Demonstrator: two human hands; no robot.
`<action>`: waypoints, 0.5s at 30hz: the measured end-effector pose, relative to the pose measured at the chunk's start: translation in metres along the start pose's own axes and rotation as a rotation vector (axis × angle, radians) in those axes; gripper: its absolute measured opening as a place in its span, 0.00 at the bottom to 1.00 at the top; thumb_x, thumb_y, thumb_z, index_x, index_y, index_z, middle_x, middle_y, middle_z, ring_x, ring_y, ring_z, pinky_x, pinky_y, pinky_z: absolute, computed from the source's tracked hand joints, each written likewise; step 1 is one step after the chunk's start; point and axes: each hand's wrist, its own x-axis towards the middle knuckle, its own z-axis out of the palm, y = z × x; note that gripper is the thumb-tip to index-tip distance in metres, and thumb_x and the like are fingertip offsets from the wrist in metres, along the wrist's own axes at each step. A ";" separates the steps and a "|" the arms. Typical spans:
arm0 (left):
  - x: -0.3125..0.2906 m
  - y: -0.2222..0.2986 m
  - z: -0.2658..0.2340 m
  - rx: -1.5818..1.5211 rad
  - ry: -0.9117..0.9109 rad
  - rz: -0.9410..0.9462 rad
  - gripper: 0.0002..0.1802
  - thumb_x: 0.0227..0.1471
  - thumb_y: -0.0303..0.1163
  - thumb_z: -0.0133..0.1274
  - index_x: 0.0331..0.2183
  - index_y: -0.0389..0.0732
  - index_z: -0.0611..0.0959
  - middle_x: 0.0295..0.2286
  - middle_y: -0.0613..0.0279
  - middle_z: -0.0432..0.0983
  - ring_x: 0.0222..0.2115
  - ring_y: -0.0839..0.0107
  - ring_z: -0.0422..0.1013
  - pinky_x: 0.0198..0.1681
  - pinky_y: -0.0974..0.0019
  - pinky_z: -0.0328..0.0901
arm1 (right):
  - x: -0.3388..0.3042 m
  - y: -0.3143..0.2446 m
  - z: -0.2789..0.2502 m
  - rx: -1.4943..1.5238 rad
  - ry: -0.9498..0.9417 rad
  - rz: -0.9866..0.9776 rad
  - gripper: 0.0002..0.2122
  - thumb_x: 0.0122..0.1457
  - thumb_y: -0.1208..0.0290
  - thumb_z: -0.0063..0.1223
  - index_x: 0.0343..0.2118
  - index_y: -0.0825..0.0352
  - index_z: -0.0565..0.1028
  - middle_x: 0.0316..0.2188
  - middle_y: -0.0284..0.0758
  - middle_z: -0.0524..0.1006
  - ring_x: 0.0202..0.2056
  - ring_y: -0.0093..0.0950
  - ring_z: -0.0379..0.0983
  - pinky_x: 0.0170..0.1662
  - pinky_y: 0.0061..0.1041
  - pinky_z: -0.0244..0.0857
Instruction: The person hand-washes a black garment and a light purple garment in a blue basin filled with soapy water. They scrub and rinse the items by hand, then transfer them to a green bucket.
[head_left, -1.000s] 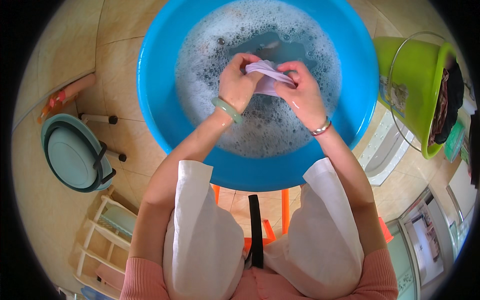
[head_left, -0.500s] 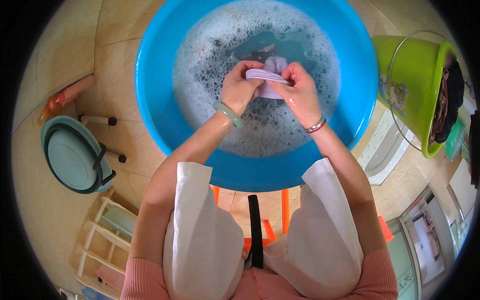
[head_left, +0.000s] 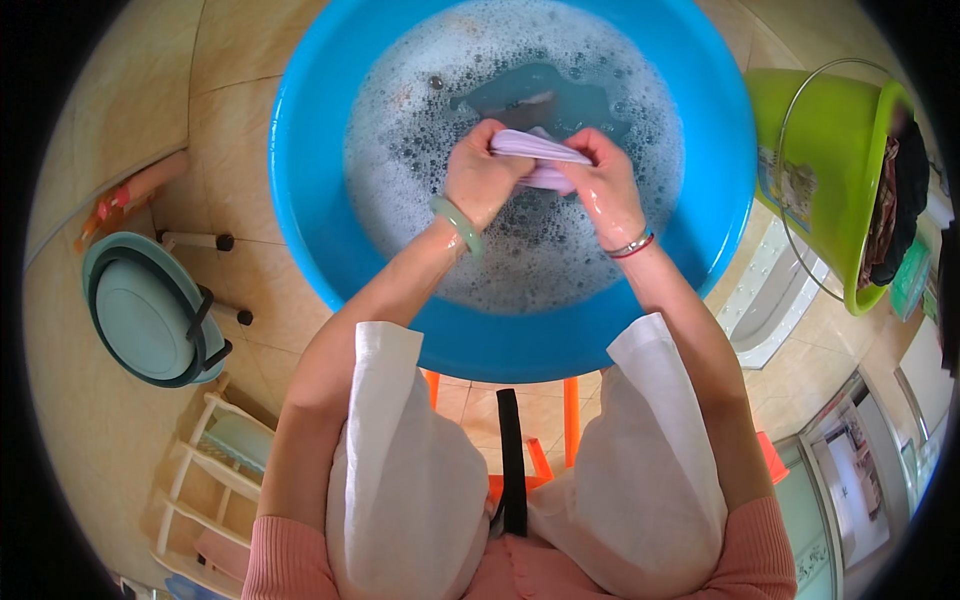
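A small light purple sock (head_left: 540,147) is stretched sideways between my two hands, above the soapy water in a big blue basin (head_left: 310,200). My left hand (head_left: 485,180), with a pale green bangle at the wrist, pinches the sock's left end. On its right end, my right hand (head_left: 603,182) is closed too, wearing a silver bangle and a red cord. Both hands look wet. White suds (head_left: 400,130) cover much of the water. Beyond my hands, a darker patch has few suds, and something I cannot make out lies under the surface there.
To the right, a lime green bucket (head_left: 820,180) with a wire handle holds dark clothes (head_left: 897,215). A white ridged floor fixture (head_left: 768,300) lies below it. Folded grey-green basins (head_left: 150,310) and a cream rack (head_left: 210,480) stand left. My knees flank the basin's near rim.
The sock's band has been pulled wider and flatter between my hands. Its rounded part, upright behind the band before, now barely shows. My hands have shifted only slightly.
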 end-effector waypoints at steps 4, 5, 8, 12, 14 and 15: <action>0.010 -0.017 -0.009 0.052 0.059 0.158 0.07 0.47 0.24 0.53 0.33 0.36 0.77 0.28 0.63 0.75 0.27 0.79 0.70 0.29 0.70 0.65 | -0.008 -0.004 0.001 0.379 -0.270 0.142 0.06 0.58 0.65 0.55 0.32 0.62 0.74 0.28 0.25 0.73 0.31 0.13 0.66 0.34 0.16 0.59; 0.010 -0.019 -0.013 0.079 0.013 0.192 0.06 0.48 0.25 0.53 0.32 0.36 0.77 0.28 0.63 0.75 0.26 0.79 0.69 0.28 0.71 0.64 | -0.007 -0.007 0.001 0.435 -0.251 0.167 0.07 0.59 0.64 0.55 0.32 0.62 0.74 0.28 0.25 0.73 0.31 0.14 0.66 0.34 0.17 0.59; -0.002 0.008 -0.011 -0.036 -0.113 -0.327 0.08 0.53 0.33 0.50 0.34 0.39 0.76 0.30 0.67 0.73 0.27 0.80 0.66 0.31 0.72 0.63 | -0.002 -0.008 -0.008 0.495 -0.183 0.210 0.12 0.60 0.59 0.53 0.34 0.63 0.75 0.28 0.25 0.73 0.31 0.16 0.67 0.33 0.20 0.60; -0.012 0.015 -0.006 -0.833 -0.463 -0.407 0.15 0.58 0.44 0.44 0.35 0.43 0.76 0.21 0.72 0.63 0.18 0.79 0.52 0.23 0.71 0.52 | 0.005 -0.007 -0.005 0.479 -0.116 0.274 0.12 0.60 0.58 0.53 0.37 0.62 0.75 0.32 0.26 0.74 0.33 0.17 0.69 0.34 0.20 0.61; -0.010 0.026 -0.010 -0.785 -0.546 -0.432 0.18 0.59 0.48 0.42 0.36 0.43 0.76 0.20 0.72 0.63 0.17 0.80 0.52 0.21 0.72 0.50 | 0.002 -0.019 0.002 0.494 -0.061 0.232 0.12 0.59 0.58 0.54 0.38 0.61 0.76 0.34 0.26 0.75 0.35 0.18 0.70 0.35 0.20 0.63; -0.010 0.028 -0.013 -0.762 -0.582 -0.440 0.20 0.59 0.50 0.41 0.36 0.43 0.76 0.20 0.72 0.63 0.16 0.80 0.52 0.21 0.73 0.50 | -0.001 -0.026 0.002 0.432 -0.051 0.192 0.12 0.59 0.58 0.54 0.38 0.61 0.76 0.35 0.26 0.75 0.36 0.18 0.70 0.36 0.20 0.63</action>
